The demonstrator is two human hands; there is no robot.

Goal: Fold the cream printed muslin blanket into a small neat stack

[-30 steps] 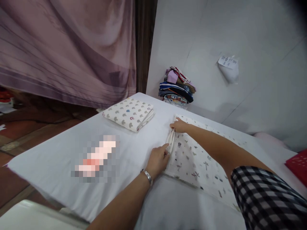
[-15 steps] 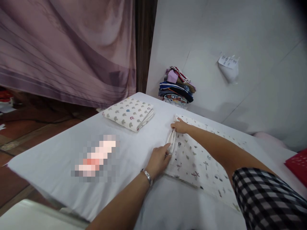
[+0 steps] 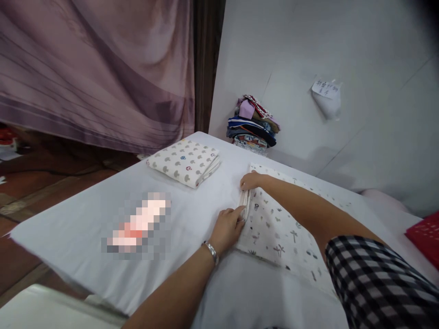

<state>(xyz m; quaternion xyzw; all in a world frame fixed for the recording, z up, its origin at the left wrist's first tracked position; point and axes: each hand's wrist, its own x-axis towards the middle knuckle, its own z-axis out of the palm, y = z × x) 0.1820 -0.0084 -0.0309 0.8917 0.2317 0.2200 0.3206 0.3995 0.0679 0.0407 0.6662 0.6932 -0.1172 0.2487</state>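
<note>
A white cloth (image 3: 274, 228) printed with small plants and animals lies folded in a long strip across the white-covered table (image 3: 171, 283). At its left end the layered edge bunches up between my hands. My left hand (image 3: 227, 227), with a silver bracelet at the wrist, pinches the near part of that edge between thumb and fingers. Farther back, my right hand (image 3: 251, 181) is closed on the same edge, its fingertips partly hidden. Beyond them on the table rests a folded white cloth with grey mushroom-like prints (image 3: 185, 162), untouched.
A blurred-out pinkish item (image 3: 140, 224) lies on the table's left part. Stacked folded clothes (image 3: 252, 123) stand by the wall behind. A red cloth (image 3: 425, 240) is at the right edge. A purple curtain (image 3: 103, 68) hangs at the left, and a white surface (image 3: 44, 310) shows bottom left.
My right hand has shifted slightly left and down along the cloth's edge, and the edge now stands less bunched. My left hand has stayed nearly in place.
</note>
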